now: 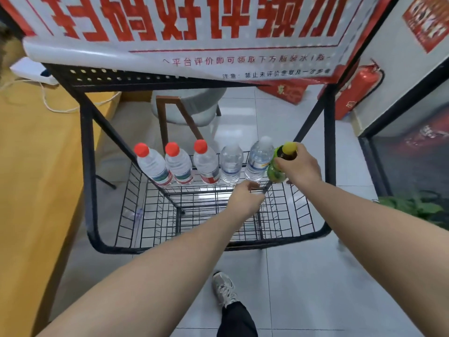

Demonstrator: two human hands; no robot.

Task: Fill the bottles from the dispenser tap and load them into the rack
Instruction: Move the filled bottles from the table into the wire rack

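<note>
**Green bottle going in at the right end of the row**

Right hand [300, 166] grips the green plastic bottle with the yellow cap [281, 164] from the side, fingers curled round neck and shoulder. Bottle stands near upright, long axis vertical, just beside the fifth clear bottle [258, 159], at the right end of the row in the black wire rack [155, 210]. Left hand [245, 198] rests lower, fingers curled on a rack wire [258, 188] in front of the row. Likely next: seat the bottle, release.

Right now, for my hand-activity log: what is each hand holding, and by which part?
The right hand grips the green bottle around its upper body, just below the yellow cap. The left hand grips a wire of the rack.
</note>
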